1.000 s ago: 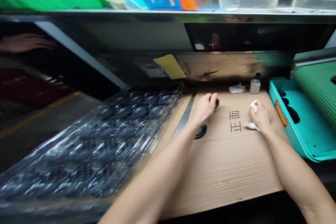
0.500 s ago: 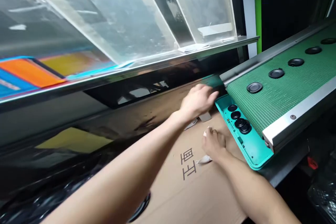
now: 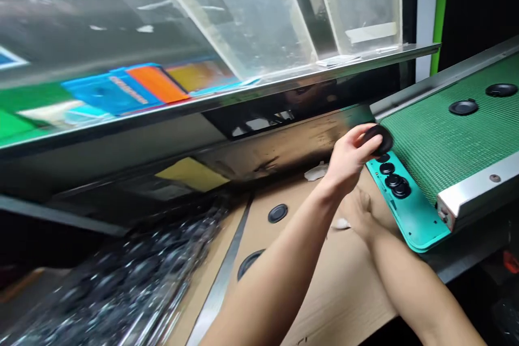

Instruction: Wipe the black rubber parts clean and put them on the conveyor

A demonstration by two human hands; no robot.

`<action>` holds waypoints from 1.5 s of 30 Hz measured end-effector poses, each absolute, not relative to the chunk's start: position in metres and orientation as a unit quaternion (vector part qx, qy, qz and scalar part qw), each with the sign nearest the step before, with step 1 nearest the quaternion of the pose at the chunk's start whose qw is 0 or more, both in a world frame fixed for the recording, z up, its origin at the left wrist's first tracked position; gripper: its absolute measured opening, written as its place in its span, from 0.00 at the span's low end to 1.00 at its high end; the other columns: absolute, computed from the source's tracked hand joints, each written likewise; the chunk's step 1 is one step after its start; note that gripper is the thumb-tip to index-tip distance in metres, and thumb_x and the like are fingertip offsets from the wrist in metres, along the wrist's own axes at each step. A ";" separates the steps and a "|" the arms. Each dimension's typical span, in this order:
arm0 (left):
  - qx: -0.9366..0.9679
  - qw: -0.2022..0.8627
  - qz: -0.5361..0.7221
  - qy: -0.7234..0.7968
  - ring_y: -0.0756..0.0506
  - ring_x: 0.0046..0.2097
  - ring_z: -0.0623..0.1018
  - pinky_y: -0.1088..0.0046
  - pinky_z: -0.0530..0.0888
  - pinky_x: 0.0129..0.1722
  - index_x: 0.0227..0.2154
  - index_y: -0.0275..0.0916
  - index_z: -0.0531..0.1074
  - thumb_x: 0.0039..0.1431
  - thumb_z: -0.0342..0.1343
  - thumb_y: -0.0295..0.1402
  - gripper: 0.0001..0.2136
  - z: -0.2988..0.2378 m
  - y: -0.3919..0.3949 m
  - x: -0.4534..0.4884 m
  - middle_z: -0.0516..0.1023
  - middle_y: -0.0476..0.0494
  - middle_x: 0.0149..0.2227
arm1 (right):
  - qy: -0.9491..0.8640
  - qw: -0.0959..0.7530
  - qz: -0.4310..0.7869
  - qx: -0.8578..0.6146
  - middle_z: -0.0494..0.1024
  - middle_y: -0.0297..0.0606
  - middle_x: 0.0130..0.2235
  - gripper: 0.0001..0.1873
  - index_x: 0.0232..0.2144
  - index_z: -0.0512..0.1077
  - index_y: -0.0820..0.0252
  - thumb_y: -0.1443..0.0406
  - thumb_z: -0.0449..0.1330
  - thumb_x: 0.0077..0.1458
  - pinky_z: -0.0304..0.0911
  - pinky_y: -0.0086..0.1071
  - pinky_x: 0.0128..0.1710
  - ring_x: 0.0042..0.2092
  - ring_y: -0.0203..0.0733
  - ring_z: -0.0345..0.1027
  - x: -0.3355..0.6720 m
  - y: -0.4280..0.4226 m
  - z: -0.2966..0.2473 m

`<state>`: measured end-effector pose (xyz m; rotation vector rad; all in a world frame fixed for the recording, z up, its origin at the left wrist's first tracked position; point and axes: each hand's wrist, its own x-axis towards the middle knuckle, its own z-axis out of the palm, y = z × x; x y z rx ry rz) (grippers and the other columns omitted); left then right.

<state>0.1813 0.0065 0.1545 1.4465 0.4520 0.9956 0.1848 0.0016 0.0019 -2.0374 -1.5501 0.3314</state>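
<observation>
My left hand (image 3: pixel 351 154) pinches a round black disc (image 3: pixel 380 139) between thumb and fingers, above the end of the green conveyor belt. Lower down, my right hand (image 3: pixel 360 206) is curled over the cardboard and partly hidden by the left wrist. A bit of white cloth (image 3: pixel 341 224) sticks out from under it. A teal tray (image 3: pixel 424 227) lies under the belt's end with several small black discs (image 3: pixel 394 180) in it. On the cardboard (image 3: pixel 344 275) lie a black disc (image 3: pixel 278 213) and a larger black ring-like disc (image 3: pixel 249 264), partly behind my left forearm.
The green conveyor belt (image 3: pixel 425 140), edged by metal rails, carries more black discs (image 3: pixel 463 107). Clear plastic trays (image 3: pixel 133 281) with dark parts stand at left. A metal ledge (image 3: pixel 292 78) with a blue and orange box (image 3: pixel 138 86) runs along the back.
My left hand has reached to the belt's end and taken hold of a black disc. The view has swung left, showing the plastic trays. My right hand stays low over the cardboard.
</observation>
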 end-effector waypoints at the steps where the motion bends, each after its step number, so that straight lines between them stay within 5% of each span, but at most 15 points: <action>1: 0.580 0.640 0.454 0.220 0.47 0.41 0.78 0.75 0.74 0.38 0.46 0.40 0.78 0.50 0.71 0.36 0.20 0.141 0.009 0.152 0.81 0.44 0.44 | -0.569 0.270 0.123 -0.767 0.79 0.53 0.49 0.19 0.56 0.66 0.64 0.63 0.45 0.70 0.68 0.40 0.48 0.49 0.51 0.76 0.183 0.004 0.001; 8: 0.368 0.670 0.509 0.395 0.54 0.31 0.76 0.81 0.71 0.29 0.41 0.34 0.80 0.42 0.74 0.26 0.19 0.021 0.016 -0.007 0.80 0.47 0.34 | -0.574 0.218 0.155 -0.774 0.79 0.52 0.50 0.21 0.59 0.65 0.59 0.62 0.52 0.66 0.68 0.43 0.50 0.51 0.54 0.76 0.188 0.009 0.008; 16: 0.238 0.725 0.560 0.322 0.52 0.33 0.78 0.79 0.73 0.33 0.32 0.33 0.79 0.52 0.68 0.25 0.05 0.006 0.018 -0.019 0.81 0.46 0.34 | -0.628 0.447 0.257 -0.583 0.74 0.42 0.61 0.28 0.65 0.64 0.57 0.54 0.52 0.67 0.63 0.37 0.61 0.61 0.45 0.68 0.144 -0.008 0.022; 23: 0.181 0.825 0.502 0.184 0.40 0.50 0.80 0.60 0.76 0.52 0.41 0.33 0.78 0.67 0.50 0.33 0.12 0.024 0.003 -0.036 0.82 0.35 0.46 | -0.677 0.366 0.210 -0.603 0.79 0.46 0.54 0.34 0.70 0.57 0.55 0.50 0.51 0.66 0.69 0.45 0.52 0.52 0.54 0.76 0.116 -0.028 0.018; 28: 0.180 0.838 0.475 0.199 0.40 0.54 0.79 0.58 0.75 0.56 0.46 0.36 0.77 0.73 0.41 0.44 0.22 0.022 -0.004 -0.019 0.82 0.35 0.49 | -0.652 0.325 0.170 -0.663 0.79 0.47 0.55 0.36 0.71 0.55 0.54 0.47 0.48 0.67 0.69 0.45 0.52 0.54 0.57 0.75 0.119 -0.022 0.020; 35: 0.142 0.840 0.484 0.200 0.38 0.56 0.78 0.57 0.74 0.59 0.54 0.34 0.75 0.73 0.41 0.41 0.22 0.016 0.000 -0.017 0.80 0.32 0.53 | -0.680 0.200 0.169 -0.685 0.82 0.45 0.50 0.36 0.73 0.50 0.50 0.48 0.49 0.68 0.69 0.42 0.49 0.51 0.57 0.77 0.096 -0.031 0.029; 45: 0.135 0.855 0.472 0.168 0.39 0.58 0.77 0.59 0.72 0.60 0.50 0.33 0.76 0.73 0.41 0.37 0.20 0.013 -0.002 -0.013 0.81 0.35 0.51 | -0.637 0.249 0.149 -0.714 0.77 0.44 0.57 0.34 0.72 0.54 0.52 0.49 0.46 0.69 0.66 0.39 0.54 0.57 0.53 0.73 0.101 -0.024 0.035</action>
